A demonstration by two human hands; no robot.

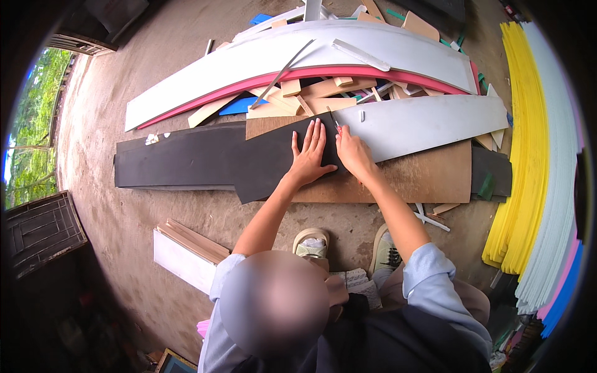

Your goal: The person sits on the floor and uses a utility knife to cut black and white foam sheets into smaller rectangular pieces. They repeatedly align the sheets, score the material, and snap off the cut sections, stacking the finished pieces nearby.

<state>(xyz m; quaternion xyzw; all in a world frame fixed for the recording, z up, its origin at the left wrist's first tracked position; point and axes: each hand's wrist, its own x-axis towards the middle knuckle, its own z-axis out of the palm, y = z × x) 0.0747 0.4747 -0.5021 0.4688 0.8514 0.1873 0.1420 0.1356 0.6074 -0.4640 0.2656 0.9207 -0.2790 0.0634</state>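
Observation:
My left hand (309, 155) lies flat with fingers stretched out on a black foam-like sheet (267, 163), pressing near its right edge. In my right hand (354, 152) is a slim utility knife (338, 128) with some red on it, its tip pointing away from me. The tip is at the border where the black sheet meets a white sheet (429, 121), which stretches to the right. Underneath both is a brown wooden board (429, 177). A small white scrap (361, 115) sits on the white sheet just beyond the knife. My right fingers partly cover the knife's handle.
Beyond the board are long white panels (249, 74), a red strip (373, 74) and a heap of tan offcuts (323, 89). Stacked yellow sheets (519, 155) and pale blue sheets (553, 186) stand at right. Tan and white boards (186, 248) lie left of my feet.

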